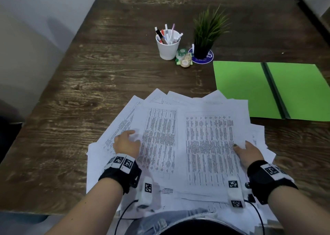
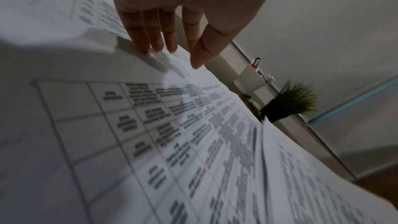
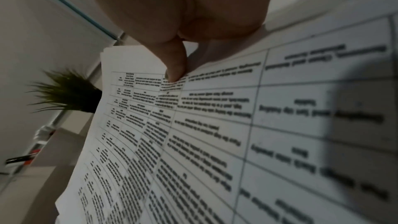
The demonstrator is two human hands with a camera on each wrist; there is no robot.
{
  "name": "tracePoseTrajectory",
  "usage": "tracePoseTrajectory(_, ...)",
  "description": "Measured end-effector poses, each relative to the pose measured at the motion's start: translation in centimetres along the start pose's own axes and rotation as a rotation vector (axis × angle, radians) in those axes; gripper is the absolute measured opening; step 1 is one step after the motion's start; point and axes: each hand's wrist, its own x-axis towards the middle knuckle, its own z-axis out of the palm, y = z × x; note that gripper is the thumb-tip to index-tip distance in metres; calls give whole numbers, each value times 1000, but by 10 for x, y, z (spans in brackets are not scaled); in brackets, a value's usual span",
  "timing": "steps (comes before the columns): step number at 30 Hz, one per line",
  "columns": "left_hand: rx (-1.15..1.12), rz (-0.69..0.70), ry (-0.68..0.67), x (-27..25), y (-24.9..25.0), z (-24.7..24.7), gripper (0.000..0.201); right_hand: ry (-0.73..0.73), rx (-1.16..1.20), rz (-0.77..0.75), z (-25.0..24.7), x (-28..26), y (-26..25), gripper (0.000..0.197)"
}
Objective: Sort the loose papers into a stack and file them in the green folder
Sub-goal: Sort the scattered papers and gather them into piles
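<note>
My left hand point(image 1: 126, 142) lies spread, fingertips point(image 2: 158, 47) flat on the loose papers point(image 1: 178, 142) fanned across the lower centre of the frame, pinning them so they don't slide. My right hand point(image 1: 247, 153) pinches the right edge of the top sheet, thumb point(image 3: 175, 67) on its print, ready to gather. The green folder point(image 1: 246, 90) lies open at right, waiting.
</note>
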Motion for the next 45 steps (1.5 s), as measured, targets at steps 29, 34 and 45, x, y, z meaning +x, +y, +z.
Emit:
tracePoseTrajectory(29,199,-72,-125,32,21,5,57,-14,-66,19,5,16,15,42)
tracePoseTrajectory(34,340,1,-195,26,32,6,53,-16,-76,18,6,16,15,40)
tracePoseTrajectory(45,-90,52,-180,-2,18,7,53,-21,-114,8,3,14,9,44)
